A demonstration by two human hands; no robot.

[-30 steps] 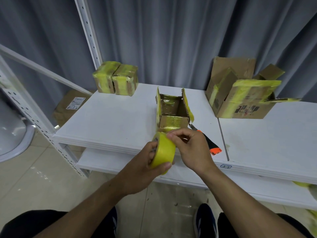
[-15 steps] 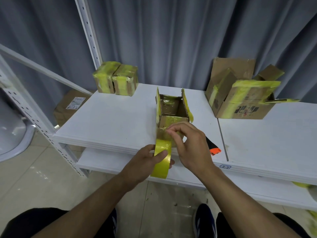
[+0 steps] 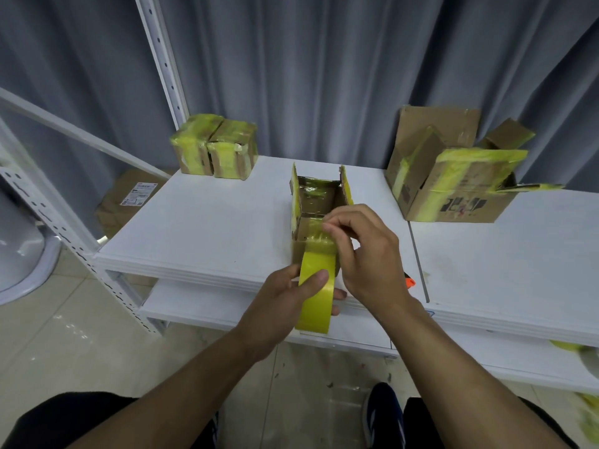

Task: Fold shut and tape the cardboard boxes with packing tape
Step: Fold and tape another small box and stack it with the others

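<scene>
Tape roll: yellow roll of packing tape (image 3: 315,306), held on edge just off the front lip of the white shelf board (image 3: 210,222), at 6 o'clock from the open box.
Left hand (image 3: 282,298): grip clamped on the roll, thumb across the outer yellow face, fingertips showing past the far side.
Tape strip: yellow strip of tape (image 3: 319,251), drawn from the roll toward 12 o'clock onto the near wall of the open box.
Right hand (image 3: 366,254): grip pinched together on the strip's upper end, fingertips curled at the near wall's top edge.
Open box: small brown cardboard box (image 3: 316,202) patched with yellow tape, near the shelf board's front edge; side flaps upright at 9 and 3 o'clock, top not folded shut.
Taped pair: two small cardboard boxes wrapped in yellow tape (image 3: 215,149), touching each other, at 10 o'clock from the open box, at the back of the shelf board.
Large carton: bigger brown cardboard carton (image 3: 453,186), yellow-taped flaps standing open, at 2 o'clock, well apart.
Cutter: orange-tipped cutter (image 3: 410,282), mostly hidden behind the right wrist, at 4 o'clock from the open box.
Backdrop: grey curtain (image 3: 324,76).
</scene>
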